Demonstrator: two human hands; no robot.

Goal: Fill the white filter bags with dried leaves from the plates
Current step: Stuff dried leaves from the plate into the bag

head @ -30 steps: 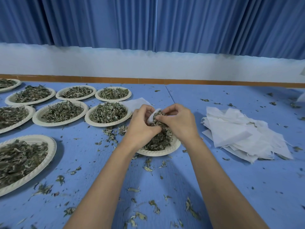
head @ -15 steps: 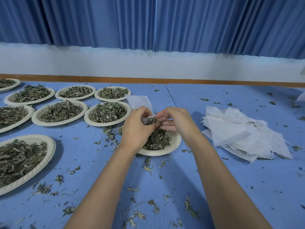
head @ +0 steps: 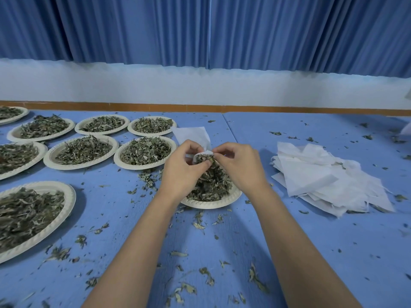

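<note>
Both hands work right over the nearest plate (head: 211, 202), the one I'll take as my mark. The left hand (head: 185, 172) is pinched on the mouth of a small white filter bag (head: 201, 155), holding it open just above the heap of dried leaves (head: 211, 183). The right hand (head: 239, 168) is closed in a pinch on the bag's other edge, and seems to be pressing leaves in at the opening; most of the bag is hidden behind the fingers, so how full it is I cannot tell.

To do this well, I would keep the bag's mouth low over the plate so whatever misses falls back onto the heap, not onto the blue table (head: 311, 241), which is already littered with crumbs. Small pinches pushed in gently should suit; the leaves look brittle and the fabric thin, and forcing them could split a seam or crush them to dust.

To the right of the plate lies the stack of empty bags (head: 322, 181). To its left and beyond stand more plates of leaves (head: 82, 151). One flat bag (head: 191, 135) lies just behind the hands.

No brand, label or writing is readable anywhere.
</note>
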